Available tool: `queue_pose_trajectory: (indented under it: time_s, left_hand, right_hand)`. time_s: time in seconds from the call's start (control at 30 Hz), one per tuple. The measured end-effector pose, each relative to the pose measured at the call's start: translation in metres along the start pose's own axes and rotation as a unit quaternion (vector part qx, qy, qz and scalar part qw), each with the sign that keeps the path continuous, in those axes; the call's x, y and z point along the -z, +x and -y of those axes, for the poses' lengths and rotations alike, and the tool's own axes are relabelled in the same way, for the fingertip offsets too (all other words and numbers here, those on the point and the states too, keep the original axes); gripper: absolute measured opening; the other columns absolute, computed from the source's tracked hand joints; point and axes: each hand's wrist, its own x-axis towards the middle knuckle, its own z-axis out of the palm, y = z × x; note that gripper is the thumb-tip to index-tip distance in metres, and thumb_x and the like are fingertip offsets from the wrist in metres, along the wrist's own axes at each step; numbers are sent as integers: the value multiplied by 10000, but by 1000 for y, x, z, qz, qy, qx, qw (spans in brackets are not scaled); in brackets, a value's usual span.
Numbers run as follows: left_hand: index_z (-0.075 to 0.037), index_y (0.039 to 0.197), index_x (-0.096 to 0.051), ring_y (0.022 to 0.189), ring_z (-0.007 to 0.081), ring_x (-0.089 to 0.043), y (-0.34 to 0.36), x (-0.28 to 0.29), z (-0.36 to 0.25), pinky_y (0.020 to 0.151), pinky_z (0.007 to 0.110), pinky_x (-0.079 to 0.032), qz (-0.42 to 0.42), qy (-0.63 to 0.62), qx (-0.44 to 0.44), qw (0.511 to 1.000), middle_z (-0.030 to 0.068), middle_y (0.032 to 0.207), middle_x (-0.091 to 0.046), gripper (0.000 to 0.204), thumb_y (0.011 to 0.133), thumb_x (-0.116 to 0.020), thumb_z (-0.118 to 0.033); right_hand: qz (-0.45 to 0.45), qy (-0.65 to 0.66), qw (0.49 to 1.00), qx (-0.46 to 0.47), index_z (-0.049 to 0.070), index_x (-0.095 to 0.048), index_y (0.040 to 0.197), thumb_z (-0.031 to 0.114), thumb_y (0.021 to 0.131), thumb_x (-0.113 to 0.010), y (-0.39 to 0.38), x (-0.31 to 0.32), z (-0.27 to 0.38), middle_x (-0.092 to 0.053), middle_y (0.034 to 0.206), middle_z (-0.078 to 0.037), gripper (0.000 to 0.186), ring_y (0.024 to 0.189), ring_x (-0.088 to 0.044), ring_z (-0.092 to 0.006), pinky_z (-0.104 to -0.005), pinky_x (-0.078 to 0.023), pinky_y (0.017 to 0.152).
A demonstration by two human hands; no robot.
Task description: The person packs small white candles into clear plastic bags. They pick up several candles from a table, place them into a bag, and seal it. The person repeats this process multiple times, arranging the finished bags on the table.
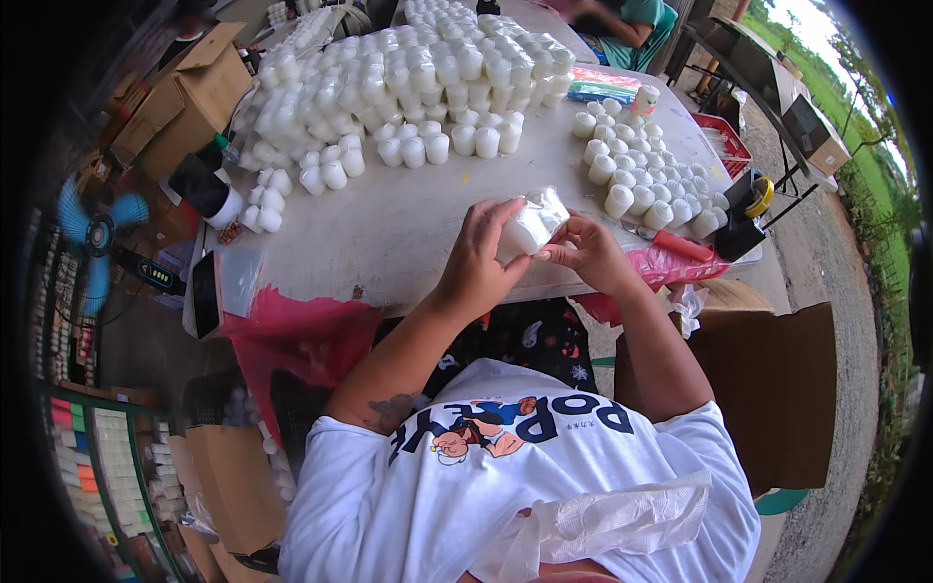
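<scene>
Between my two hands, above the table's near edge, is a small pack of white votive candles [535,222] in shiny clear plastic. My left hand [484,245] wraps round its left side, thumb underneath. On its right side, the fingers and thumb of my right hand [590,253] pinch the wrapping. Loose white candles [641,173] stand upright in rows on the table to the right. Farther back, wrapped candle packs [389,83] are piled in a large stack, with a few smaller groups [413,148] along its near side.
A red cylindrical thing [683,245] and pink plastic sheeting [311,335] lie at the table's [389,228] near edge. A phone [206,294] stands at the left edge, near a blue fan [100,233]. Cardboard boxes [768,389] flank me. Another person [622,29] sits across the table.
</scene>
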Motion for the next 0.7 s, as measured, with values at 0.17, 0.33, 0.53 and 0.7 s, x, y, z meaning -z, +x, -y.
queue_pose_trajectory:
  time_s: [0.17, 0.33, 0.53, 0.7]
  left_hand:
    - [-98, 1182, -556, 1221, 280, -496, -18, 5, -2, 1106, 487, -336, 51, 33, -137, 989, 101, 1233, -539, 523, 704, -743, 2]
    - [-149, 1375, -404, 1407, 306, -253, -19, 17, -19, 1167, 500, -149, 83, 88, -238, 964, 166, 1501, -276, 775, 701, -776, -60]
    - [-120, 1514, 73, 1411, 279, -229, -19, 16, -11, 1143, 446, -201, 135, -603, 277, 736, 160, 1535, -174, 1243, 692, -850, -257]
    - [-17, 1260, -479, 1040, 159, -559, -12, -10, -16, 953, 339, -445, 59, -549, 315, 772, 66, 1124, -584, 678, 706, -844, -156]
  right_hand:
    - [85, 456, 854, -235, 24, -515, 1255, 305, 940, -587, -24, 11, 28, -583, 1208, -118, 428, 1068, -596, -237, -330, -492, 936]
    - [81, 466, 866, -164, 20, -427, 1340, 241, 907, -626, -41, -2, 40, -578, 1212, -115, 526, 1101, -591, -238, -370, -494, 918]
    - [89, 399, 909, -79, 41, -425, 1371, 99, 798, -744, -50, -7, 49, -548, 1264, -83, 658, 1165, -534, -217, -366, -410, 997]
    - [5, -94, 995, 22, 103, -447, 1404, 223, 738, -817, -56, 0, 39, -385, 1391, -121, 771, 1287, -375, -239, -378, -345, 1051]
